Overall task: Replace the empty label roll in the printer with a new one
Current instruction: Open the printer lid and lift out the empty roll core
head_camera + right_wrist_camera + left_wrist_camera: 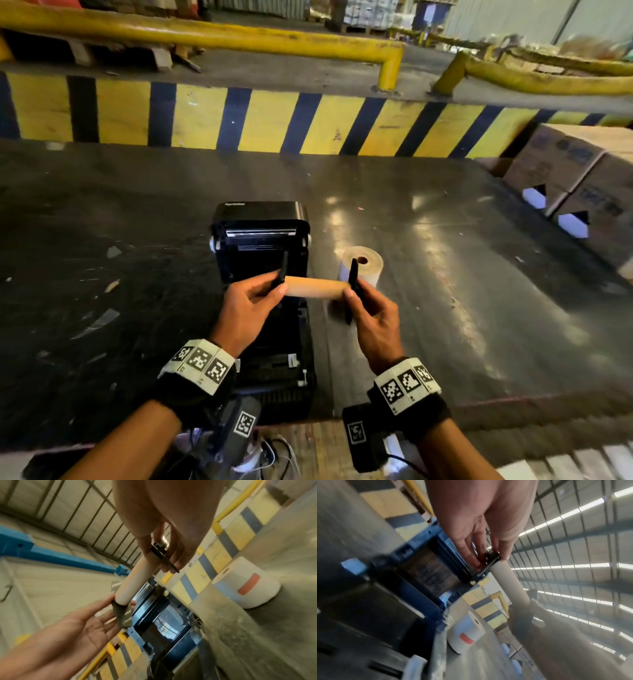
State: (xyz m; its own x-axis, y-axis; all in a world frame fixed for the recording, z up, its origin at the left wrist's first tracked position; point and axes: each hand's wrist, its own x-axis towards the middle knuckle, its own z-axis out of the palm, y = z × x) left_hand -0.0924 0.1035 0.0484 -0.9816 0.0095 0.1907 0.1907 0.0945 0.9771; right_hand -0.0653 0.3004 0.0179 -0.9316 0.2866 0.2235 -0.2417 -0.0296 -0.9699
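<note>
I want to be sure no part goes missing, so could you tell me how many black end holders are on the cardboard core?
2: one black end holder at the core's left end, pinched by the left hand; the other at its right end, pinched by the right hand. None seems hidden.

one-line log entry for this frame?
stage: empty core out | left hand: pinches left black holder | right hand: pinches right holder | empty cardboard core: held above open printer | new label roll: upright beside printer
</note>
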